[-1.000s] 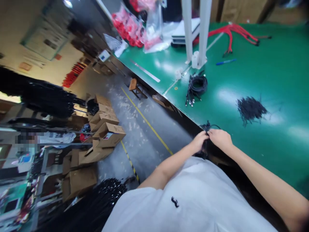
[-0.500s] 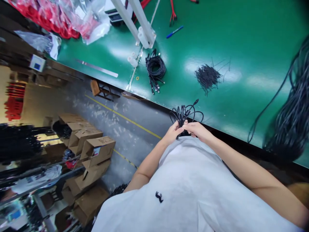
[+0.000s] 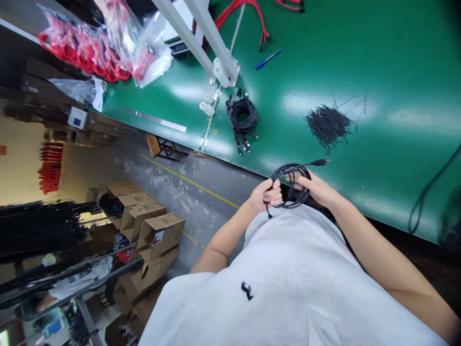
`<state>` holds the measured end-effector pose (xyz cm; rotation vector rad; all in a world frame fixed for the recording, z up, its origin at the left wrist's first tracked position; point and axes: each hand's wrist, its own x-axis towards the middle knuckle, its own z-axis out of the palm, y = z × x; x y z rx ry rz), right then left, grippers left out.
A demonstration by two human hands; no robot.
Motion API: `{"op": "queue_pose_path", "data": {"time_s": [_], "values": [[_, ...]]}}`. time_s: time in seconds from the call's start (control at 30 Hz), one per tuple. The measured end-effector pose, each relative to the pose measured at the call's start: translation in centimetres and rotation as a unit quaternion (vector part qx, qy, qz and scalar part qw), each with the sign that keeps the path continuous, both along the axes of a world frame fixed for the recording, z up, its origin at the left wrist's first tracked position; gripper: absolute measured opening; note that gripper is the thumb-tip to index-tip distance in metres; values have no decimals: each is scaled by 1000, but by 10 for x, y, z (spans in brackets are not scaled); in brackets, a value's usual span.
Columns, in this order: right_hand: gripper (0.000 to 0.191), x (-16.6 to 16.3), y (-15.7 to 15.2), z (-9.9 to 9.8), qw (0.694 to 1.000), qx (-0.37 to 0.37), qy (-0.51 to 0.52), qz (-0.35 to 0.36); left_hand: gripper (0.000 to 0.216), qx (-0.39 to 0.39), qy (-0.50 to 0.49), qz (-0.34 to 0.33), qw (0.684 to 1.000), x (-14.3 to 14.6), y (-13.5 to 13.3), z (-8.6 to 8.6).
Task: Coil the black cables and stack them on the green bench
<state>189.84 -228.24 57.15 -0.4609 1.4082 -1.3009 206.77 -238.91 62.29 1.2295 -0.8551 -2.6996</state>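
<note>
A coiled black cable (image 3: 289,169) is held in front of my body at the table's near edge. My left hand (image 3: 266,196) is closed around the coil's left side, and a short cable end with a plug hangs below it. On the coil's right side, my right hand (image 3: 317,187) has its fingers curled through and around the loops. The other cable end, with a black plug (image 3: 320,163), points right over the green table. Beyond lie a pile of short black ties (image 3: 328,126) and a bundle of coiled black cables (image 3: 243,117) with several plugs.
On the green table (image 3: 389,62) are a blue pen (image 3: 268,59), red cables (image 3: 260,19), a white frame post (image 3: 216,43) and a metal ruler (image 3: 158,120). Bagged red items (image 3: 82,53) lie at the far left. Cardboard boxes (image 3: 162,235) stand on the floor.
The cable, earlier bunched in narrow loops between both hands, is now spread into a round open coil. My right hand has moved right along it. The view has shifted slightly.
</note>
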Motion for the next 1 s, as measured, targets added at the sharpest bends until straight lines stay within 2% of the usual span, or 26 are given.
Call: {"op": "queue_pose_path", "data": {"time_s": [0.03,0.1,0.2,0.33,0.4,0.43,0.5,0.53,0.6,0.63,0.7,0.77,0.8,0.87,0.9,1.0], "values": [[57,1,-7,-2,997,0,-76,19,38,-1,3,-17,1000,-1,-6,-1],[51,5,-22,-3,989,13,-149,-16,29,-46,2,-19,999,-1,-17,-9],[52,12,-44,0,981,44,-146,-120,27,-143,-53,39,988,-2,-30,-30],[49,11,-76,-6,979,62,-136,-138,27,-184,-64,118,974,-5,-41,-59],[48,5,-86,-13,982,52,-120,-135,28,-222,-43,99,969,-7,-54,-65],[46,1,-89,-15,985,41,-106,-131,29,-260,-37,66,963,-10,-65,-66],[39,-8,-91,-15,992,11,-41,-119,30,-377,-32,-25,925,-18,-95,-60],[34,-12,-92,-13,994,-4,15,-109,30,-448,-27,-71,891,-24,-115,-55],[28,-21,-98,-3,983,-43,165,-61,27,-588,-7,-139,797,-40,-158,-39],[25,-25,-104,2,965,-70,250,-24,25,-645,9,-166,746,-50,-181,-29],[19,-30,-128,10,900,-122,415,49,24,-736,45,-179,651,-68,-225,-13],[12,-33,-163,10,816,-142,553,88,24,-791,56,-161,588,-78,-264,-8],[14,-32,-183,5,777,-131,608,96,25,-802,47,-154,574,-79,-281,-11],[25,-26,-224,-10,716,-85,684,114,31,-799,6,-159,580,-70,-306,-30],[29,-20,-241,-20,698,-58,701,134,35,-787,-22,-166,594,-62,-314,-44],[35,3,-275,-48,683,-24,694,227,43,-751,-104,-137,638,-37,-312,-88]]}}
